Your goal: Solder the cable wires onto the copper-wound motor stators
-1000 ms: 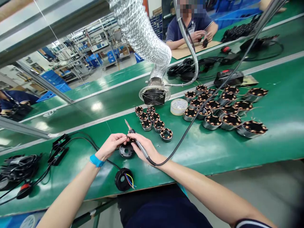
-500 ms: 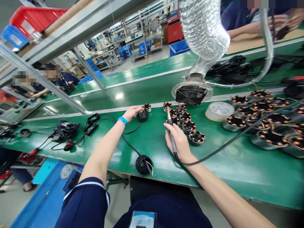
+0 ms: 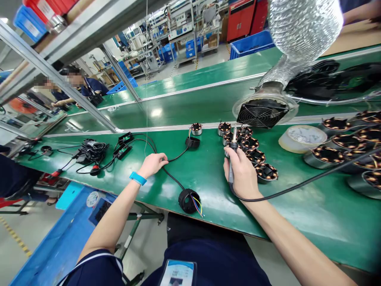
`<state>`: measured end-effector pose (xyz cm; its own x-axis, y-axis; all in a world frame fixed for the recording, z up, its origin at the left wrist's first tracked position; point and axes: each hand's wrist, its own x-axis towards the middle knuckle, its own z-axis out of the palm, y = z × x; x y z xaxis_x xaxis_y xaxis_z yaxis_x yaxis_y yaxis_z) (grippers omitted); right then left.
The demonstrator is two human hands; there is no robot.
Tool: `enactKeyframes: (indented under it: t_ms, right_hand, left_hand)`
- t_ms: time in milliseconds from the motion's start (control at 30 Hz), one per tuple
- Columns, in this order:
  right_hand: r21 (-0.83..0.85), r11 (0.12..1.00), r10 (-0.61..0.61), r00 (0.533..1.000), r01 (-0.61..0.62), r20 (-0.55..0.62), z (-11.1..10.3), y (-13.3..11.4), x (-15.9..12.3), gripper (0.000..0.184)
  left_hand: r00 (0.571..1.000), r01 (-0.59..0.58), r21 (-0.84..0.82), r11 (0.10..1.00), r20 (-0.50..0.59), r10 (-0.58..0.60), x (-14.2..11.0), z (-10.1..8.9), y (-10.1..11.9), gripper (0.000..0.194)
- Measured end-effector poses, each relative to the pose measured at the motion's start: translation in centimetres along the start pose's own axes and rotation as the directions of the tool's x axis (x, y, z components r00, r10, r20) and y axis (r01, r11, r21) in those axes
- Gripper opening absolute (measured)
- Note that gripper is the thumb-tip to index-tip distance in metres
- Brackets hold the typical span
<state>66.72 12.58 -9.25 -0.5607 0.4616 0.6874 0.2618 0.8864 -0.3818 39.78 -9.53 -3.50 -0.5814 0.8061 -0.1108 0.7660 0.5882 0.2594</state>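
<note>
My right hand is closed around a soldering iron, its tip pointing up and away beside a cluster of small copper-wound stators. My left hand, with a blue wristband, rests on the green bench with fingers curled on a black cable. That cable runs to a black round housing with a stator next to it at the bench's far edge. Another black round housing with coloured wires lies near the front edge.
A silver duct with a fan grille hangs over the bench. A tape roll and larger stators lie right. Black cables and circuit boards lie left. Other people work at the far conveyor.
My left hand has let go of the black housing at the far edge and drawn back toward me onto the cable. My right hand with the iron has barely moved. The view swung left.
</note>
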Motion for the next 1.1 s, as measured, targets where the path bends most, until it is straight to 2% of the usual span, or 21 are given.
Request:
enactKeyframes:
  t_ms: [100, 200, 300, 367, 433, 500, 567, 667, 767, 867, 933, 1000, 1100]
  right_hand:
    - [-0.08, 0.996, -0.046, 0.999, 0.047, 0.01, 0.1, 0.1, 0.1, 0.036]
    - [-0.135, 0.987, -0.081, 0.997, 0.083, 0.02, 0.1, 0.4, 0.2, 0.034]
    - [-0.164, 0.981, -0.096, 0.995, 0.101, 0.038, 0.2, 0.9, 0.2, 0.034]
    - [-0.174, 0.978, -0.104, 0.993, 0.114, 0.062, 0.2, 1.1, 0.2, 0.034]
    - [-0.176, 0.976, -0.113, 0.991, 0.125, 0.074, 0.3, 1.2, 0.2, 0.033]
    - [-0.156, 0.979, -0.127, 0.991, 0.133, 0.051, 0.2, 1.0, 0.1, 0.032]
    - [-0.096, 0.985, -0.142, 0.99, 0.143, 0.012, 0.1, 0.4, 0.0, 0.03]
    - [0.068, 0.986, -0.153, 0.988, 0.154, -0.017, 0.0, -0.9, -0.3, 0.032]
    - [0.274, 0.95, -0.157, 0.988, 0.152, -0.005, -0.2, -1.9, -0.7, 0.036]
    - [0.325, 0.932, -0.161, 0.987, 0.159, -0.021, -0.2, -2.0, -0.9, 0.039]
    - [0.282, 0.949, -0.141, 0.99, 0.142, -0.026, -0.3, -1.7, -1.0, 0.041]
    - [0.27, 0.957, -0.109, 0.994, 0.108, -0.01, -0.2, -1.3, -0.9, 0.043]
    - [0.329, 0.943, -0.064, 0.998, 0.052, 0.024, 0.1, -0.9, -0.8, 0.048]
  left_hand:
    - [0.996, 0.058, 0.094, 0.994, -0.068, -0.051, 0.3, -0.3, -1.5, 0.015]
    - [0.982, 0.14, 0.106, 0.985, -0.144, -0.124, 1.3, -0.9, -2.7, 0.013]
    - [0.965, 0.18, 0.092, 0.979, -0.211, -0.157, 1.6, -1.0, -2.8, 0.017]
    - [0.957, 0.133, 0.007, 0.991, -0.261, -0.126, 1.0, -0.8, -2.1, 0.02]
    - [0.955, 0.015, -0.152, 0.988, -0.292, -0.06, 0.0, -0.4, -0.8, 0.026]
    - [0.956, -0.114, -0.316, 0.942, -0.294, 0.018, -1.3, -0.2, 0.8, 0.035]
    - [0.963, -0.191, -0.414, 0.89, -0.253, 0.089, -2.2, -0.2, 2.7, 0.038]
    - [0.98, -0.2, -0.515, 0.833, -0.102, 0.172, -2.5, -0.2, 5.8, 0.041]
    - [0.959, -0.221, -0.548, 0.807, 0.029, 0.282, -0.9, 0.0, 8.9, 0.042]
    - [0.955, -0.236, -0.508, 0.828, 0.037, 0.295, 1.4, 0.2, 11.2, 0.037]
    - [0.957, -0.226, -0.464, 0.856, 0.058, 0.284, 2.3, -0.1, 11.9, 0.036]
    - [0.938, -0.259, -0.42, 0.87, 0.105, 0.33, 2.2, -1.0, 11.8, 0.037]
    - [0.849, -0.38, -0.42, 0.824, 0.196, 0.491, 0.1, -3.2, 10.7, 0.031]
